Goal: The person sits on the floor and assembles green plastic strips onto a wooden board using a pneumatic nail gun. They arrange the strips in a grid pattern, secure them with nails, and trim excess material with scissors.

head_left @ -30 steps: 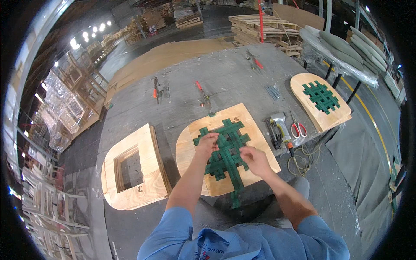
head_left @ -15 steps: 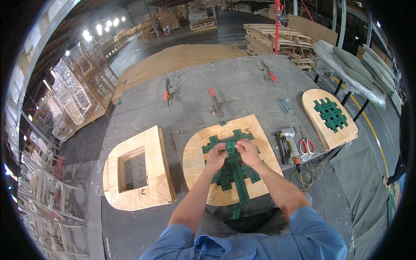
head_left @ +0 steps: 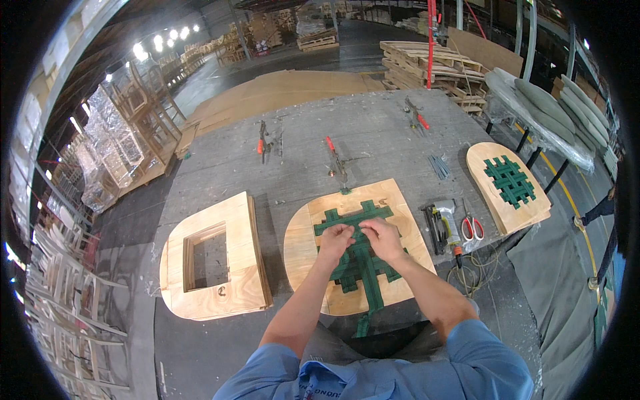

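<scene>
A person's left hand (head_left: 335,238) and right hand (head_left: 381,237) pinch green webbing straps (head_left: 358,257) woven across a plywood seat panel (head_left: 303,250) on the grey workbench (head_left: 373,137). A staple gun (head_left: 445,222) and red-handled scissors (head_left: 472,228) lie just to the right.

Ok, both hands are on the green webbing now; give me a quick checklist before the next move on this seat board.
1. Left hand and right hand on the green webbing: ok.
2. Webbing lies over the seat board: ok.
3. One strap end hangs off the board's near edge: not ok.
4. Staple gun and scissors within right-hand reach: ok.
5. Strap tension: cannot tell.
6. Open frame apart from the board: ok.
</scene>
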Motion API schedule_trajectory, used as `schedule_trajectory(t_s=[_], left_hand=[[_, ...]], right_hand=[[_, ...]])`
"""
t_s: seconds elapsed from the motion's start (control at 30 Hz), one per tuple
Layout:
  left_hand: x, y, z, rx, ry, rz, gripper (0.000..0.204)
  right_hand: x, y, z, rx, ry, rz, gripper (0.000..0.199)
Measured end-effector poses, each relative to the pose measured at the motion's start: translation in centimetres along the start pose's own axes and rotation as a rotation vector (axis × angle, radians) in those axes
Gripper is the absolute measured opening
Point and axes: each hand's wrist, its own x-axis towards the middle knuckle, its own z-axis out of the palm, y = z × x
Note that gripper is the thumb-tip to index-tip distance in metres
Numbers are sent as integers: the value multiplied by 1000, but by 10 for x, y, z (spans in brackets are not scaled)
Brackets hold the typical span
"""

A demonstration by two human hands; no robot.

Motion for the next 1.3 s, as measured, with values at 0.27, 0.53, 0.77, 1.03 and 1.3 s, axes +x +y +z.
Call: schedule_trajectory(t_s=[0.27, 0.53, 0.77, 1.03, 1.3], left_hand=[[-18, -4, 12, 552, 111, 486, 24], [7, -13, 1, 578, 359, 531, 23], [14, -38, 7, 872, 246, 567, 35], [54, -48, 9, 1197, 176, 517, 56], [61, -43, 33, 1327, 131, 407, 63]], right_hand=[[-6, 6, -11, -39, 1, -53, 8], [69, 39, 20, -139, -137, 39, 9], [115, 110, 52, -378, -256, 234, 10], [117, 105, 80, -344, -246, 273, 11], [124, 125, 40, 148, -190, 505, 12]])
